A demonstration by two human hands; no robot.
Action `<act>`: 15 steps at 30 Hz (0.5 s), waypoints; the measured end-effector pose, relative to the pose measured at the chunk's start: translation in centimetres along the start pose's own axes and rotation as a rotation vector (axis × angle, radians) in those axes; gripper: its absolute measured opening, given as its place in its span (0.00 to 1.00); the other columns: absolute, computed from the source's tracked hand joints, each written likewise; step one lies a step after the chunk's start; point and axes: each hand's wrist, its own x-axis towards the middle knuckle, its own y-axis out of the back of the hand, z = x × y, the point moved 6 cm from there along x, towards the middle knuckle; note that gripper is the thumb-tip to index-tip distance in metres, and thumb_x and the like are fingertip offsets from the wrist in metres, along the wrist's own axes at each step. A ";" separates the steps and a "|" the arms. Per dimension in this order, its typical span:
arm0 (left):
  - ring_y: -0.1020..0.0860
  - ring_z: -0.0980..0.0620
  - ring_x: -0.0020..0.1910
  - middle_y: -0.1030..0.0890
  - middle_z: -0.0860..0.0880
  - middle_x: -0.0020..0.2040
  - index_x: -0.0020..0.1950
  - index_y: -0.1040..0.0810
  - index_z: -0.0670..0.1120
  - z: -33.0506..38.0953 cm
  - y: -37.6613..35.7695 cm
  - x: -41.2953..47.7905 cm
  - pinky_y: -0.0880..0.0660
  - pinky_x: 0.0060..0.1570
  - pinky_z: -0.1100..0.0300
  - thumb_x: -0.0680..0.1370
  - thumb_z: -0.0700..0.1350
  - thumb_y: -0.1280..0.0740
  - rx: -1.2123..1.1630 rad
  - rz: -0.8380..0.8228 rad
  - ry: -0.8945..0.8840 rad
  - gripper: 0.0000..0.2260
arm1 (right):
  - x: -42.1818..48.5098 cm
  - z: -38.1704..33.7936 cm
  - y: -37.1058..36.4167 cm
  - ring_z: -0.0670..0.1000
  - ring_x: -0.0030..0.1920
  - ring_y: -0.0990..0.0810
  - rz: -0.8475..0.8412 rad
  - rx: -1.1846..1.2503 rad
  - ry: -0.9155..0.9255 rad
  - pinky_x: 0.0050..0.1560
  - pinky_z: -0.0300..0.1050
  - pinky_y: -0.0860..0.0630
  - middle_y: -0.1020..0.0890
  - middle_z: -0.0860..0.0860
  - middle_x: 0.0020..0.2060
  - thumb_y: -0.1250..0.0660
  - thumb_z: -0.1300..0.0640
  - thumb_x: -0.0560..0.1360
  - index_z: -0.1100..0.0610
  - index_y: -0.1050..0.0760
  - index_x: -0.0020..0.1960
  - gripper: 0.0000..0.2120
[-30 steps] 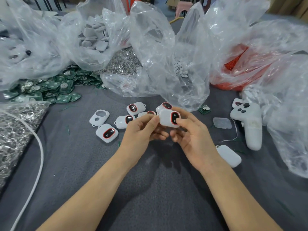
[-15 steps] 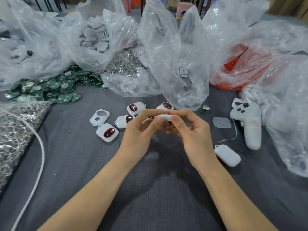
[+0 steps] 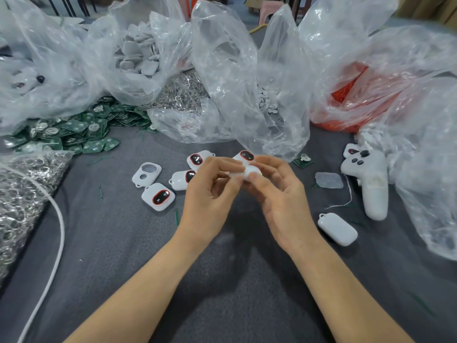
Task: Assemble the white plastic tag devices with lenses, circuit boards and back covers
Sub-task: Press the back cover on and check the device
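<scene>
Pinching one white plastic tag shell, centre, with left hand and right hand. Just left: four red-rimmed lensed shells, one lensless white shell. Near right: one closed white tag. Boards, covers probably mostly pending.

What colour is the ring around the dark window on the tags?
Red; the head view shows it best on the nearest tag.

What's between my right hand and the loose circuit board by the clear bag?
Nothing visible: only grey cloth between the right hand and the circuit board. Both it and the left hand hold a white tag.
</scene>
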 end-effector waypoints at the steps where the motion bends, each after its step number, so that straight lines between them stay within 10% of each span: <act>1: 0.22 0.56 0.50 0.21 0.46 0.51 0.44 0.23 0.42 0.0 0.2 0.1 0.27 0.48 0.66 0.75 0.35 0.34 0.032 0.016 -0.007 0.03 | 0.0 0.2 0.1 0.54 0.52 0.19 0.012 0.012 -0.017 0.55 0.46 0.22 0.19 0.62 0.53 0.34 0.71 0.73 0.60 0.25 0.54 0.12; 8: 0.21 0.59 0.47 0.20 0.57 0.50 0.55 0.26 0.52 -0.9 0.0 -0.1 0.26 0.46 0.68 0.75 0.33 0.31 0.053 -0.031 0.086 0.17 | -0.2 -0.9 0.5 0.49 0.53 0.17 0.023 -0.234 0.122 0.56 0.40 0.24 0.15 0.52 0.49 0.31 0.69 0.72 0.58 0.19 0.50 0.10; 15: 0.18 0.57 0.44 0.17 0.59 0.44 0.48 0.22 0.51 -1.0 0.3 -0.2 0.23 0.48 0.61 0.77 0.38 0.33 0.100 0.005 0.081 0.08 | -0.6 -1.3 0.0 0.41 0.45 0.17 -0.012 -0.451 0.235 0.48 0.30 0.26 0.15 0.46 0.42 0.30 0.66 0.74 0.59 0.19 0.47 0.05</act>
